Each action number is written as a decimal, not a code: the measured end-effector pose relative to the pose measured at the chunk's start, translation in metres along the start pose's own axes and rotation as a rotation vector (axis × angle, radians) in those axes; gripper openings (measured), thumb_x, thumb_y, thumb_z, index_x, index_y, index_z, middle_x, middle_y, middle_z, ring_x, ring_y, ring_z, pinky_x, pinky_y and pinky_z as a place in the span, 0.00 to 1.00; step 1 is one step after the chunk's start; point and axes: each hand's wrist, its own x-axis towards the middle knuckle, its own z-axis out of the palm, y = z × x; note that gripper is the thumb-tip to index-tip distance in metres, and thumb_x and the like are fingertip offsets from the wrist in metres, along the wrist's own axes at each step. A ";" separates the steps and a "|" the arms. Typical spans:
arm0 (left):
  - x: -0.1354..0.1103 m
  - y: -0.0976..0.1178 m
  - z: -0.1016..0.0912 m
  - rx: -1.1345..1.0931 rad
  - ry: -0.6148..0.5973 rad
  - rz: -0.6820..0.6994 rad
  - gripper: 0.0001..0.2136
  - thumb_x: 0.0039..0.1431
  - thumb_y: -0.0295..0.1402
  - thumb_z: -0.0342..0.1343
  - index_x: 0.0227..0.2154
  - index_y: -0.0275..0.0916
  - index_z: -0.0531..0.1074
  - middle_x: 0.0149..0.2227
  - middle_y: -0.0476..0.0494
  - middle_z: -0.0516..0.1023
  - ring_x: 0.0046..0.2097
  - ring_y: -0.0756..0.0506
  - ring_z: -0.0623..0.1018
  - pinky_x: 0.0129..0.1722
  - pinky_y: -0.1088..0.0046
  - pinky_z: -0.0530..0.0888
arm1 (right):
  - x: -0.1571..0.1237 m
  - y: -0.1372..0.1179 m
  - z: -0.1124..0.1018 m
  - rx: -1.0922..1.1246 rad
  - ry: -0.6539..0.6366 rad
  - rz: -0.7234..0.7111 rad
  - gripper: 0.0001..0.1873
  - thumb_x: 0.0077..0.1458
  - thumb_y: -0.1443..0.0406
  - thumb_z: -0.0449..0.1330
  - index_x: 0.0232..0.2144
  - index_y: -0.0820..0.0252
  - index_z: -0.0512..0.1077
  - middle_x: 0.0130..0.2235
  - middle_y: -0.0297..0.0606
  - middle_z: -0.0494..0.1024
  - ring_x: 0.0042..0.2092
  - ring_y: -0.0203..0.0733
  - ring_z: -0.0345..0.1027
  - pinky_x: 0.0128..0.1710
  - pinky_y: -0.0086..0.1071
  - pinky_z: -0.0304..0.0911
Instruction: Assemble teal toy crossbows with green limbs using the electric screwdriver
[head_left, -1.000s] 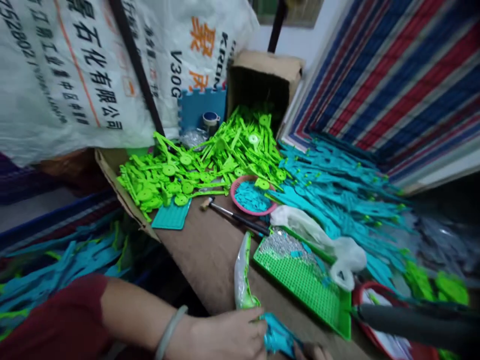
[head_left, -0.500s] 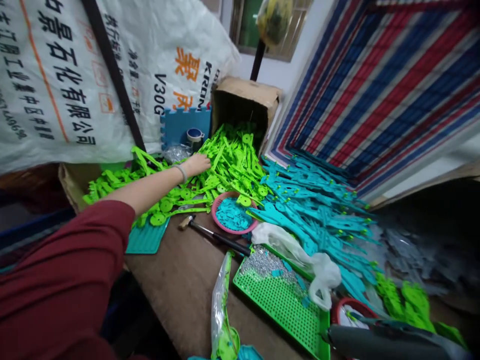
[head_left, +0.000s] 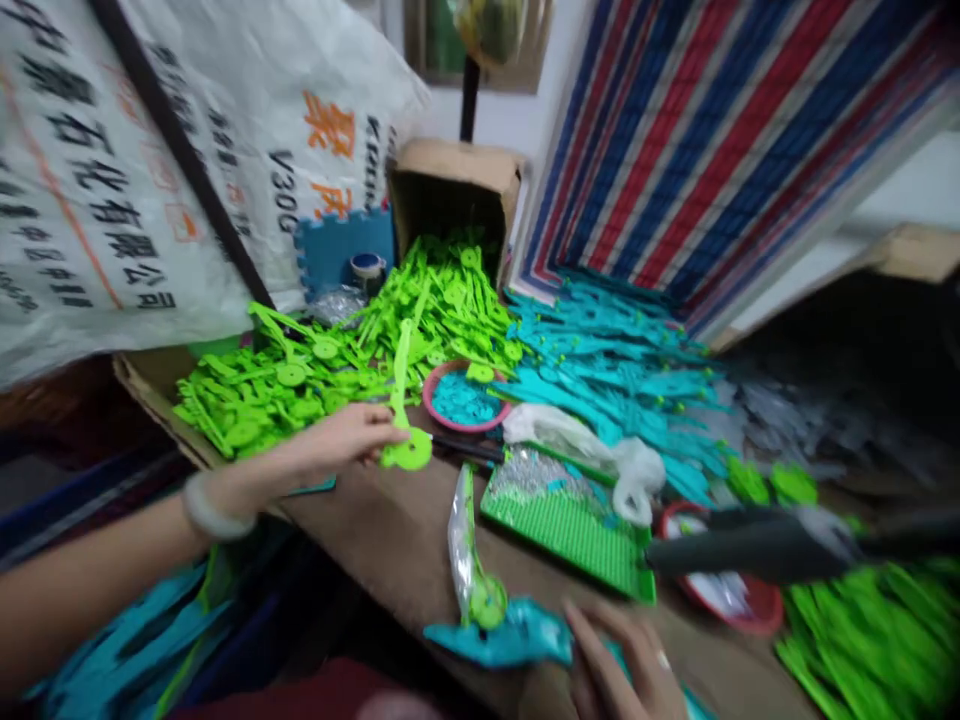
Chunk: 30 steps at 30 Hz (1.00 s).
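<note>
While the left hand [head_left: 341, 445] pinches a green piece [head_left: 406, 405] by the table's [head_left: 390, 535] left edge, the right hand [head_left: 622, 665] rests open on a teal piece [head_left: 510, 640].

the white woven sack [head_left: 225, 120] reads "v30g" beside blurred orange and black chinese characters
</note>
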 end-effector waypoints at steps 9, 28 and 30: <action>-0.146 -0.025 0.143 -0.586 -0.105 -0.094 0.17 0.48 0.49 0.67 0.29 0.41 0.75 0.24 0.50 0.77 0.24 0.47 0.76 0.26 0.73 0.76 | 0.060 -0.092 0.006 0.111 -0.250 -0.227 0.13 0.67 0.70 0.53 0.48 0.72 0.74 0.48 0.49 0.78 0.47 0.45 0.72 0.49 0.36 0.73; -0.119 -0.056 0.216 0.175 0.302 0.628 0.13 0.68 0.29 0.52 0.53 0.31 0.69 0.39 0.39 0.78 0.40 0.40 0.79 0.40 0.61 0.78 | 0.031 -0.021 0.040 0.396 -0.598 0.123 0.20 0.64 0.65 0.60 0.58 0.58 0.69 0.52 0.49 0.73 0.52 0.48 0.69 0.50 0.44 0.72; -0.119 -0.059 0.218 0.152 0.304 0.664 0.14 0.68 0.26 0.49 0.54 0.30 0.69 0.39 0.40 0.78 0.41 0.41 0.79 0.42 0.62 0.78 | 0.034 -0.020 0.036 0.397 -0.610 0.115 0.21 0.64 0.65 0.60 0.59 0.57 0.69 0.52 0.49 0.72 0.53 0.47 0.69 0.50 0.44 0.72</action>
